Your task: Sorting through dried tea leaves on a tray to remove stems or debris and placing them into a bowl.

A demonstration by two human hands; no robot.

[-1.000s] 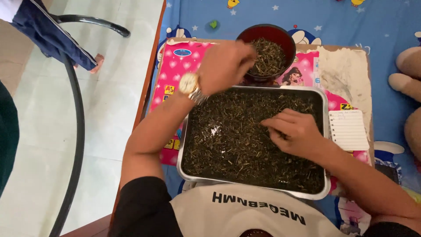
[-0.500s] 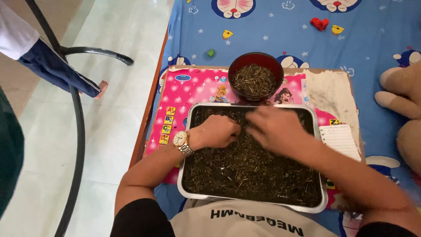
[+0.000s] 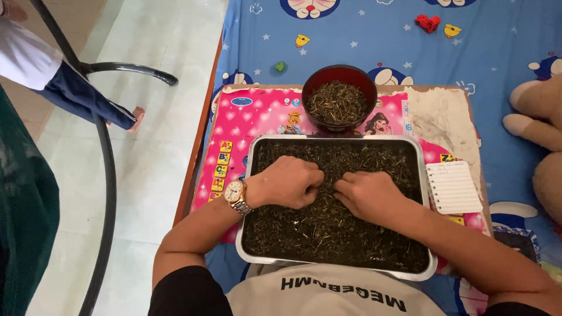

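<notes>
in the middle of the metal tray (image 3: 250,175), both hands rest on a bed of dark dried leaves (image 3: 328,234) that fills the tray from wall to wall. the left hand (image 3: 290,182), with a wristwatch (image 3: 235,192) on its wrist, lies palm down in the tray's left half, fingers curled under into a loose fist, knuckles pressed into the leaves; whether it grips any cannot be told. the right hand (image 3: 367,194) lies just beside it toward the tray's right half, fingers bent and spread flat over the leaves, fingertips nearly meeting those of the left hand. the leaves lie under and all around both hands.

just beyond the tray's far edge stands a dark red bowl (image 3: 310,88) holding more of the same dried leaves. the tray sits on a pink picture mat (image 3: 257,117), which sticks out past the tray's far and left sides. to the right of the tray, touching its edge, lies a small lined notepad (image 3: 453,186). further right of the tray a plush toy (image 3: 535,117) rests on a blue patterned sheet (image 3: 363,35).
</notes>
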